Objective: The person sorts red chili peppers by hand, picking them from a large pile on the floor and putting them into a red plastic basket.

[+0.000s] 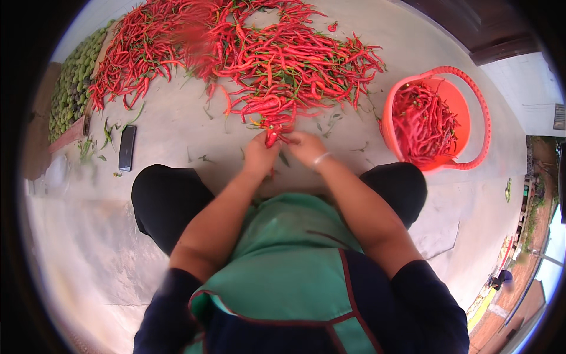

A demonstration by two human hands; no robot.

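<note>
Both my hands meet at the near edge of a large heap of red chili peppers (295,59) spread on the floor. My left hand (261,154) is closed around a small bunch of red chilies (272,137) that sticks up past its fingers. Close beside it, my right hand (305,147) has its fingers pinched on a chili at the right side of that bunch; the fingertips are partly blurred. To the right stands a red-orange basket (466,112) with a raised handle, part filled with red chilies (423,121).
A black phone (127,148) lies on the concrete floor (171,130) to the left. Green stems and leaves (108,134) are scattered nearby. A pile of round green fruit (76,76) rests at the far left. My bent knees (168,200) flank the work area.
</note>
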